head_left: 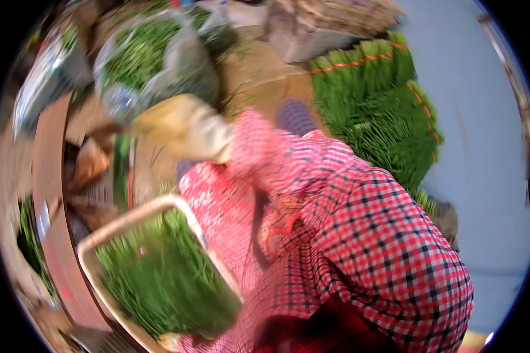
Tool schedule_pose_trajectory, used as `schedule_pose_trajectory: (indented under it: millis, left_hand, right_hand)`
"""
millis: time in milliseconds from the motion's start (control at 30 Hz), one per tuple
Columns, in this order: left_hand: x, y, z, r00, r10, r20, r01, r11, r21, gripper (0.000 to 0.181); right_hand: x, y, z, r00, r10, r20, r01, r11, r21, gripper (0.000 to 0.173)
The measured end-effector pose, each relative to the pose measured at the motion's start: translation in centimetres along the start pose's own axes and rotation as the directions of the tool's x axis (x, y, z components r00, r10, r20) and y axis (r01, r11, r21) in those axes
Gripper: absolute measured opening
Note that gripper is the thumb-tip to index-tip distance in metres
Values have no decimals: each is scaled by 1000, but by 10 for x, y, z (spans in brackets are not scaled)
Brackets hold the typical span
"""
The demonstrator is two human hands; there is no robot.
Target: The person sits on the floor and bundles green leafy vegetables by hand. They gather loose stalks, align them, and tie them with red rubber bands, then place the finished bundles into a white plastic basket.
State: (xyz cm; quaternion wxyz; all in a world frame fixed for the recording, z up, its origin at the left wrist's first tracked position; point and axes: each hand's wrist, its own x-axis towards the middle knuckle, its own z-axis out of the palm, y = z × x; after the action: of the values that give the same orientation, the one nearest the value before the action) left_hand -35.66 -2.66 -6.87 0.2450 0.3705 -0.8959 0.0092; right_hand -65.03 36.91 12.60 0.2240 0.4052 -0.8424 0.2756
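My right hand point(183, 128), in a cream and yellow work glove, is blurred above the floor, between my shins and a clear plastic bag of cut greens point(143, 55). Its fingers are too smeared to tell whether they hold anything. At the bottom edge, a small gloved part of my left hand point(170, 342) touches the lower corner of a pale rectangular basket point(86, 260); its fingers are mostly hidden. Long, chive-like green stalks point(168, 273) fill the basket, which sits tilted against my leg. Checked sleeves cover both arms.
Bunches of chive-like greens point(380, 119) with red-orange bands lie stacked by the blue surface point(472, 145) at right. A brown plank point(48, 176) runs along the left. Cardboard point(251, 61) covers the floor, and a bulky sack-like bundle point(309, 35) stands behind.
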Motion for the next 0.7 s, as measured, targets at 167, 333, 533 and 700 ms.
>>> schedule_pose_trajectory:
  millis: [167, 333, 533, 700]
  left_hand:
    - [64, 87, 17, 972, 231, 53, -204, 931, -303, 21]
    - [90, 198, 4, 923, 384, 9, -321, 786, -529, 23]
    - [119, 348, 28, 761, 649, 26, -224, 300, -927, 32]
    - [15, 467, -90, 457, 863, -213, -315, -67, -947, 27]
  right_hand:
    - [-202, 114, -140, 620, 782, -71, -725, 535, -434, 31]
    - [-272, 160, -242, 134, 988, -75, -963, 112, -244, 44]
    - [-358, -20, -253, -33, 924, -381, -972, -119, -203, 39]
    - [-493, -232, -339, -180, 701, -690, -842, -473, -260, 38]
